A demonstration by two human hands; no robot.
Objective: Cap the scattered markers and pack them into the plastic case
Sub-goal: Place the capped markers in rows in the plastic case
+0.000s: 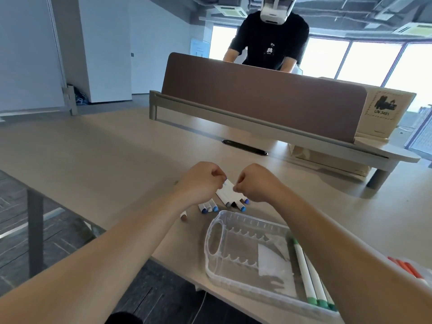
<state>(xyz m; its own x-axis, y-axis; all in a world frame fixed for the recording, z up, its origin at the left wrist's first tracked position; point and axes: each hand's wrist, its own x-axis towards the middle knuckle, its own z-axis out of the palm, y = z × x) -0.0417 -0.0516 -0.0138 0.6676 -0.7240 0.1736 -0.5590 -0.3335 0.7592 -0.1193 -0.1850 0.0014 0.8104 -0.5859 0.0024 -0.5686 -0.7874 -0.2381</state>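
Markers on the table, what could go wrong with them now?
1. The brown-tipped marker lies near the table edge beside the left forearm; a nudge might roll it off.
2. The plastic case sits at the front edge under the right forearm, so it could get bumped.
3. The left hand and right hand pinch the white marker; fingers hide its ends, so a crooked cap might go unnoticed.

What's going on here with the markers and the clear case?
A person works at a table. The left hand and right hand pinch one white marker between them, apparently pressing its cap on, just above a loose pile of markers. The clear plastic case lies open nearer the camera, holding only a few green-capped markers along its right side. Most of the packing is not yet done.
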